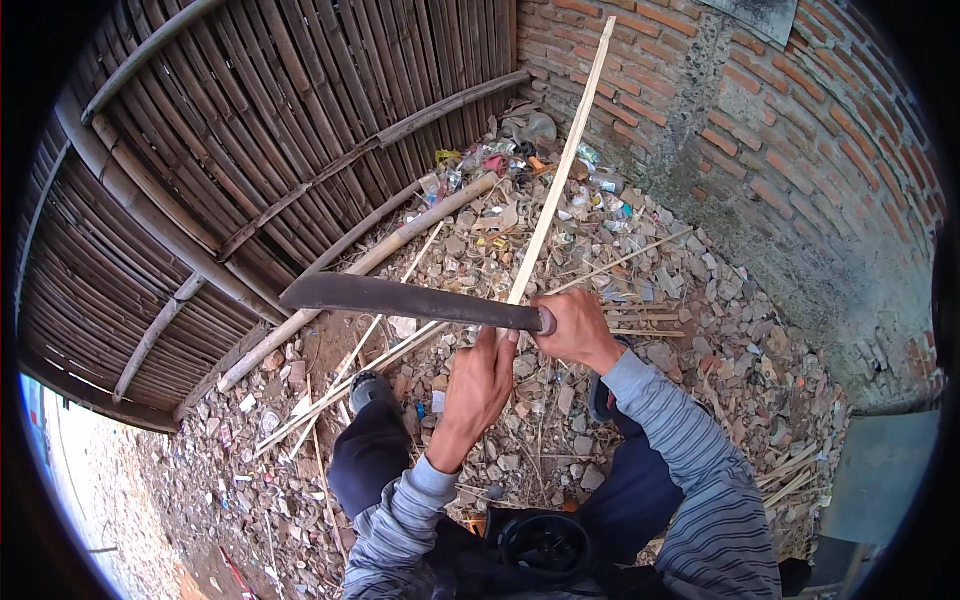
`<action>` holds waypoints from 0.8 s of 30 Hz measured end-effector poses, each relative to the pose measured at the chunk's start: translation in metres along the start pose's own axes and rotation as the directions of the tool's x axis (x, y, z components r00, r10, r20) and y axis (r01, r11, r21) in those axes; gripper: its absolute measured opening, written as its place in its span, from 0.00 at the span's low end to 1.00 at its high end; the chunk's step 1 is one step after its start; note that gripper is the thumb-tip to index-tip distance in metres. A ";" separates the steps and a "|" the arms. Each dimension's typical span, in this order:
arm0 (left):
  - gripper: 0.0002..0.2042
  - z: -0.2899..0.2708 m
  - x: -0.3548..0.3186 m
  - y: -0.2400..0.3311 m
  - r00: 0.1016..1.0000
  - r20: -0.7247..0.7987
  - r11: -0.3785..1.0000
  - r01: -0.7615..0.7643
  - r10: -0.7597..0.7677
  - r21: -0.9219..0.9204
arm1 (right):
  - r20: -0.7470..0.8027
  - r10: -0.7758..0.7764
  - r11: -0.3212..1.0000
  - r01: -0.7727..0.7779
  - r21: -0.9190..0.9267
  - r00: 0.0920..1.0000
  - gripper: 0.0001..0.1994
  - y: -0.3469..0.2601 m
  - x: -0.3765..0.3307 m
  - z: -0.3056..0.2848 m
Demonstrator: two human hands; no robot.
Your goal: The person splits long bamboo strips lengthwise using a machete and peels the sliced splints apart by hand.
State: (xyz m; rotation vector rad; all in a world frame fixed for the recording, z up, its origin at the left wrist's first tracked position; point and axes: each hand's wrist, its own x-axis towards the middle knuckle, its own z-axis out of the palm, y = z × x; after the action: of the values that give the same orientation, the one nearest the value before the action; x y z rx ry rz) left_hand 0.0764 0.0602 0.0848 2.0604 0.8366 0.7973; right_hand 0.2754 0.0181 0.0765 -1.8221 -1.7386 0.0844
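In my right hand (578,328) is the handle of a machete (400,298), fingers wrapped round it. Its dark, broad blade points left and lies across the near part of a long pale split bamboo strip (560,172). My left hand (478,390) is closed on the near end of that strip, just below the blade, with the thumb and fingers close to the metal. From there the strip slants up and away toward the brick wall. Whether the edge has bitten into the strip cannot be made out.
A slatted bamboo wall (300,110) rises at left, a brick wall (780,120) at right. Rubble and litter (600,420) cover the ground. A bamboo pole (430,215) and several thin strips (350,385) lie about. My shoe (372,388) stands among them.
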 end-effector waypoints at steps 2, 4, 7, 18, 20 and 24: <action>0.12 -0.002 -0.002 0.000 1.000 -0.005 1.000 0.006 -0.006 0.018 | -0.018 0.029 0.996 -0.027 0.083 0.999 0.07 -0.002 0.006 -0.005; 0.12 -0.005 -0.005 -0.001 1.000 -0.010 0.999 0.010 -0.010 0.035 | -0.038 0.042 0.995 -0.039 0.088 0.998 0.07 0.003 0.009 -0.006; 0.13 -0.006 -0.008 -0.007 1.000 -0.027 0.994 -0.002 0.005 0.105 | -0.044 0.126 0.984 -0.120 0.132 0.991 0.07 0.011 0.011 -0.010; 0.13 -0.001 -0.007 -0.015 0.998 -0.025 0.970 -0.048 0.055 0.237 | -0.030 -0.047 0.999 0.047 0.013 0.998 0.05 0.007 0.004 0.002; 0.10 -0.002 -0.006 -0.012 0.997 -0.043 0.972 -0.058 0.070 0.226 | 0.002 -0.016 0.997 0.016 0.074 1.000 0.05 0.009 0.008 0.001; 0.12 -0.004 -0.006 -0.014 0.996 -0.018 0.966 -0.080 0.087 0.247 | -0.018 -0.017 0.996 0.018 0.087 1.000 0.05 0.003 0.009 -0.004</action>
State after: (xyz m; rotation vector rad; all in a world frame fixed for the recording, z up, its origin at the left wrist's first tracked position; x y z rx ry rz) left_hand 0.0655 0.0641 0.0744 2.3206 0.9085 0.8038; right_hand 0.2810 0.0248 0.0814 -1.7400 -1.7126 0.1349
